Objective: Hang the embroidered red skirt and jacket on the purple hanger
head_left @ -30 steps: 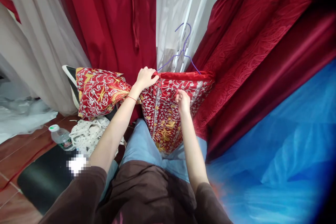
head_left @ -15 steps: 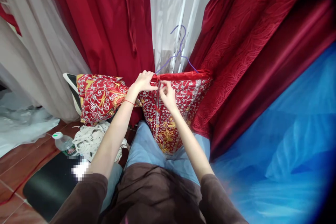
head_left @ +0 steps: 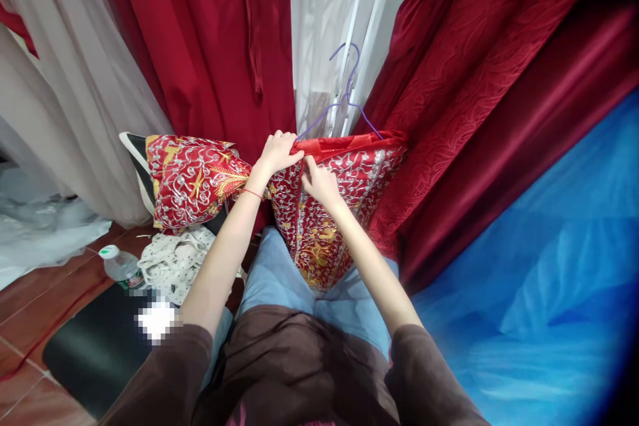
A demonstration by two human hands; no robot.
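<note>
A red garment (head_left: pixel 319 239) with silver and gold embroidery hangs in front of my lap from a purple wire hanger (head_left: pixel 346 94). My left hand (head_left: pixel 279 152) grips the garment's top edge near its left corner, fingers over the back and thumb in front. Just right of it, my right hand (head_left: pixel 319 180) pinches the cloth below the red waistband (head_left: pixel 344 144), fingertips close to the left thumb. The exact fold between the fingertips is too small to tell.
Another embroidered red piece (head_left: pixel 192 181) lies on a black-and-white support at the left. Below are a plastic bottle (head_left: pixel 120 266), a dotted white cloth (head_left: pixel 174 263) and a black seat (head_left: pixel 94 353). Red drapes (head_left: pixel 210 40) hang behind; blue fabric (head_left: pixel 544 279) fills the right.
The dangling red strip between my hands no longer shows. My right fingers have closed in on the top edge, and more of the smooth red band is exposed.
</note>
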